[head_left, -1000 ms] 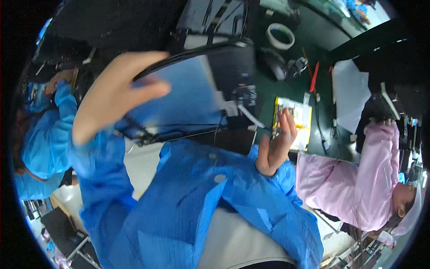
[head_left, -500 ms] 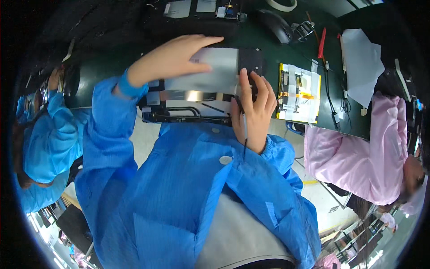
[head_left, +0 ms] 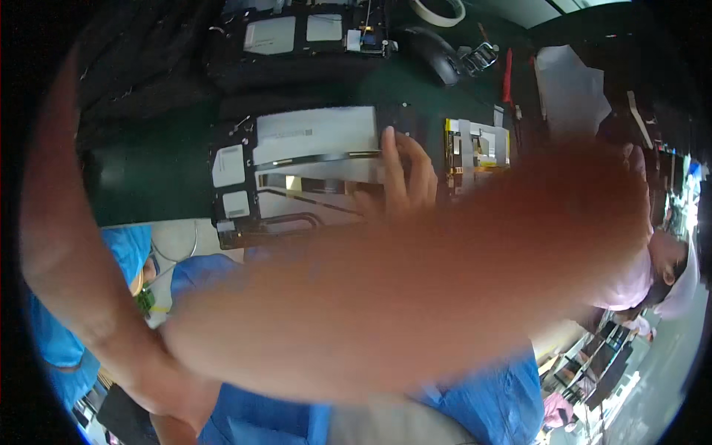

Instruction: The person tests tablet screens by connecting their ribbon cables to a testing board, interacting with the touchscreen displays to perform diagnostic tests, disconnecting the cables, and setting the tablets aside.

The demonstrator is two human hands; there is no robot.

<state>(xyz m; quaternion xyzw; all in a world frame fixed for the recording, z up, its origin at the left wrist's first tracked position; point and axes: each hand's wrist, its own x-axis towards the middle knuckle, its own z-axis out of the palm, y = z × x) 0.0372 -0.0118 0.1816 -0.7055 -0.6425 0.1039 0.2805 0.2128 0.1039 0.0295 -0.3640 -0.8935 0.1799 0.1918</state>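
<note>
Close in front of the camera, my left hand (head_left: 170, 371) is large and blurred. One digit stretches up along the left side and another runs broadly rightward, apart, with nothing seen between them. It covers much of the lower picture. Beyond it lies a flat black device housing (head_left: 252, 199) with white pads, a silvery panel (head_left: 315, 132) and thin cables. My right hand (head_left: 408, 174) rests at its right side, index finger extended and the others bent. The thumb and lower hand are blurred or covered, so anything held there is hidden.
To the right lies a flat battery-like pack (head_left: 478, 144) with yellow edges and tape. Farther back are a black mouse (head_left: 434, 55), a tape roll (head_left: 439, 10), a red-handled tool (head_left: 507, 74) and another black housing (head_left: 293, 55). A person in pink (head_left: 623, 285) sits at right.
My left hand has left the housing and come up close to the camera. My right hand remains at the housing's right side; the thin stick-like tool seen at it earlier is hidden.
</note>
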